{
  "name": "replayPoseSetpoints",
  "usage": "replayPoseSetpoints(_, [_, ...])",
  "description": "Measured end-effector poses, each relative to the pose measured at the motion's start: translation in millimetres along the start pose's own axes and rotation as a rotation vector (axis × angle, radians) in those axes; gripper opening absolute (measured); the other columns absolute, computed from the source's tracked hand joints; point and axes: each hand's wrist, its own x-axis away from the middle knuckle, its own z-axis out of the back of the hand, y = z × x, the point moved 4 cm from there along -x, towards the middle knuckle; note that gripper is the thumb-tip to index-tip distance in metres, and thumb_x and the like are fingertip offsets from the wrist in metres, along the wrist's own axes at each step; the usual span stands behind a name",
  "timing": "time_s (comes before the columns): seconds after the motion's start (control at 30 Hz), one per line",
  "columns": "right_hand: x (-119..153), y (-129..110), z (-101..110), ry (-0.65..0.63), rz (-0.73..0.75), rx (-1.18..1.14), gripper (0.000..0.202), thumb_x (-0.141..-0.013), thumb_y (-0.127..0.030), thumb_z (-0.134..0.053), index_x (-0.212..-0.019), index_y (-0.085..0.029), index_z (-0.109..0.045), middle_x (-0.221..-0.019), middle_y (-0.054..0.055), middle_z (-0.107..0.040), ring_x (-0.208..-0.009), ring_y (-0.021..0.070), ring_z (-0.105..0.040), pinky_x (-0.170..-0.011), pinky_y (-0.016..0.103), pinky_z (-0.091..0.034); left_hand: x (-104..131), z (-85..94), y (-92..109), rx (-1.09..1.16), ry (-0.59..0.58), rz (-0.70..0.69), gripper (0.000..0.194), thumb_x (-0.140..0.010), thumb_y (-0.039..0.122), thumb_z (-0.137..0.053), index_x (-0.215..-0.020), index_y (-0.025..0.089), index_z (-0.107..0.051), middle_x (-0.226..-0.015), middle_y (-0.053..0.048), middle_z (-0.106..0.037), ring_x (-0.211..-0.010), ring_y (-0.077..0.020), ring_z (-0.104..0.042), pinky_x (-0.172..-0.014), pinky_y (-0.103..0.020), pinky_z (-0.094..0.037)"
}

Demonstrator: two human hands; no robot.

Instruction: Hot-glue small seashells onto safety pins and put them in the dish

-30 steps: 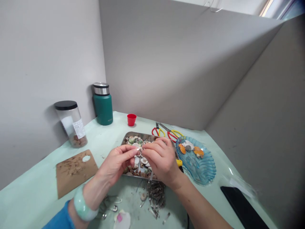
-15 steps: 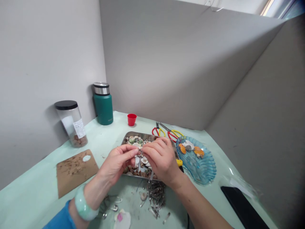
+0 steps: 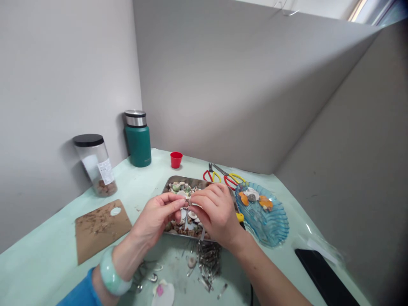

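My left hand (image 3: 159,214) and my right hand (image 3: 216,212) meet above a metal tray (image 3: 165,187). Thumbs and fingertips of both are pinched together around something tiny that I cannot make out. Beneath them the tray holds many small seashells (image 3: 180,187), partly covered by my fingers. Just in front of the tray is a heap of thin metal pins (image 3: 210,261). Nearer to me lie a white shell piece with a pink spot (image 3: 165,295) and a few loose metal bits (image 3: 153,278).
On the right, a blue glass dish (image 3: 270,225) holds orange and white shells; a black phone-like slab (image 3: 323,276) lies nearer. Scissors (image 3: 231,178) and a red cup (image 3: 176,160) sit behind. Leftward stand a green flask (image 3: 138,144), a clear jar (image 3: 95,165) and a brown board (image 3: 102,229).
Both hands stay over the tray, still pinched together. The right fingers shift only very slightly.
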Motion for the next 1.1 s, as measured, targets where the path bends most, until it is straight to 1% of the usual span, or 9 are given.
replayPoseSetpoints(0.13, [1.8, 0.8, -1.1, -0.014, -0.010, -0.023, 0.008, -0.084, -0.022, -0.057, -0.090, -0.019, -0.059, -0.091, 0.003, -0.067, -0.082, 0.0172, -0.054, -0.082, 0.037, -0.033, 0.2, 0.0, -0.6, -0.001, -0.007, -0.002, 0.016, -0.066, 0.023, -0.073, -0.074, 0.013, -0.065, -0.060, 0.002, -0.061, -0.046, -0.0050, -0.051, -0.048, -0.017, -0.040])
replayPoseSetpoints(0.3, [3.0, 2.8, -0.7, -0.006, -0.076, -0.045, 0.010, -0.086, -0.017, -0.052, -0.092, -0.020, -0.060, -0.092, 0.003, -0.066, -0.084, 0.0170, -0.053, -0.082, 0.037, -0.034, 0.6, 0.1, -0.4, -0.026, -0.017, -0.016, 0.016, -0.067, 0.024, -0.072, -0.077, 0.013, -0.065, -0.058, 0.001, -0.061, -0.046, -0.0056, -0.050, -0.049, -0.017, -0.039])
replayPoseSetpoints(0.47, [2.7, 1.8, -0.5, -0.017, -0.137, -0.054, 0.012, -0.087, -0.017, -0.049, -0.090, -0.019, -0.060, -0.088, 0.005, -0.064, -0.084, 0.0179, -0.053, -0.077, 0.035, -0.036, 1.0, -0.3, 0.0, -0.035, -0.032, -0.024, 0.014, -0.069, 0.024, -0.071, -0.078, 0.014, -0.065, -0.051, 0.002, -0.058, -0.046, -0.0063, -0.049, -0.050, -0.018, -0.039])
replayPoseSetpoints(0.67, [2.9, 0.6, -4.2, -0.042, -0.205, -0.074, 0.011, -0.088, -0.019, -0.047, -0.090, -0.017, -0.058, -0.084, 0.006, -0.062, -0.082, 0.0187, -0.053, -0.074, 0.034, -0.037, 1.0, -1.0, 0.6, -0.013, -0.026, -0.021, 0.015, -0.068, 0.023, -0.072, -0.078, 0.014, -0.065, -0.057, 0.002, -0.061, -0.047, -0.0051, -0.050, -0.049, -0.017, -0.039])
replayPoseSetpoints(0.8, [3.7, 1.0, -6.4, -0.019, -0.250, -0.127, 0.010, -0.088, -0.017, -0.047, -0.090, -0.017, -0.056, -0.083, 0.005, -0.062, -0.079, 0.0183, -0.053, -0.073, 0.033, -0.038, 1.4, -1.4, 0.9, 0.003, -0.037, -0.023, 0.015, -0.068, 0.022, -0.072, -0.078, 0.014, -0.064, -0.063, 0.001, -0.064, -0.047, -0.0048, -0.051, -0.049, -0.017, -0.041])
replayPoseSetpoints(0.93, [3.6, 1.9, -3.8, 0.022, -0.296, -0.150, 0.010, -0.087, -0.015, -0.047, -0.090, -0.017, -0.057, -0.084, 0.006, -0.062, -0.081, 0.0188, -0.054, -0.073, 0.033, -0.039, 1.2, -1.6, 0.7, 0.027, -0.038, -0.021, 0.015, -0.068, 0.021, -0.072, -0.079, 0.014, -0.064, -0.070, -0.001, -0.066, -0.047, -0.0045, -0.050, -0.049, -0.018, -0.042])
replayPoseSetpoints(1.1, [2.5, -0.5, -3.4, 0.010, -0.282, -0.160, 0.011, -0.087, -0.017, -0.047, -0.089, -0.017, -0.058, -0.083, 0.006, -0.063, -0.080, 0.0185, -0.054, -0.073, 0.034, -0.039, 0.3, -1.7, -0.1, 0.025, -0.022, -0.015, 0.017, -0.066, 0.023, -0.073, -0.078, 0.014, -0.064, -0.069, 0.000, -0.065, -0.047, -0.0049, -0.051, -0.048, -0.018, -0.041])
